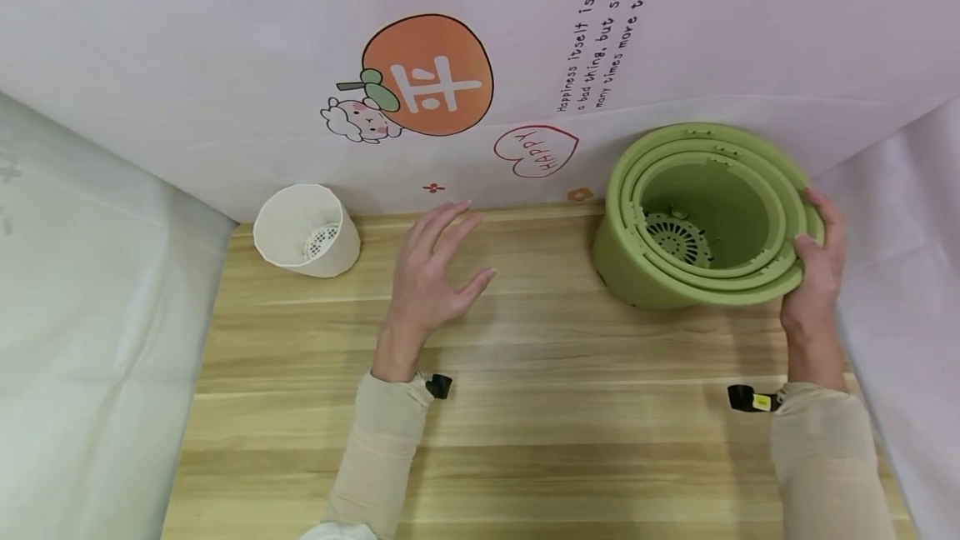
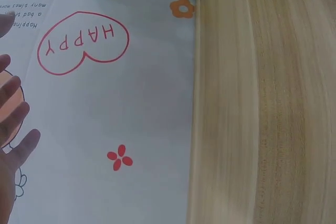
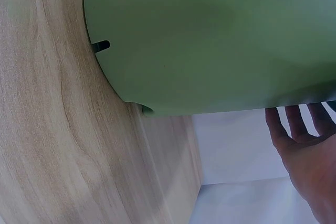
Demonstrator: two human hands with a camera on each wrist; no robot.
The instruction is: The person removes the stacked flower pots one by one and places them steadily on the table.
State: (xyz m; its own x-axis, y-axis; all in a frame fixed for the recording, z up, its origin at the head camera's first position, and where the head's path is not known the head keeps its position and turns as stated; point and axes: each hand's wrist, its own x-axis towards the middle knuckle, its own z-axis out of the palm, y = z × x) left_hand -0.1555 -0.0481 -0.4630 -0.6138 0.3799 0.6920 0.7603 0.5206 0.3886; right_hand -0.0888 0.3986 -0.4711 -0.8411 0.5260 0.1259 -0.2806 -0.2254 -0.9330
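On the right of the head view stands a stack of nested green flowerpots (image 1: 637, 277), with slotted drainage holes in the innermost base. My right hand (image 1: 819, 282) grips the stack's right side at the rim, thumb over the top edge and fingers along the outside. In the right wrist view, the outer green wall (image 3: 199, 45) has small notches at its base, close against the wooden tabletop. My left hand (image 1: 427, 277) hovers over the middle of the table with fingers spread and nothing in them. Left of it sits a small white pot (image 1: 341, 248) with a perforated base.
The wood-grain table (image 1: 525, 423) meets a printed white backdrop (image 1: 262, 65) behind, with orange fruit and a heart drawing (image 1: 536, 151). White cloth walls (image 1: 82, 290) close in the left and right sides. Each wrist carries a small black camera (image 1: 439, 386).
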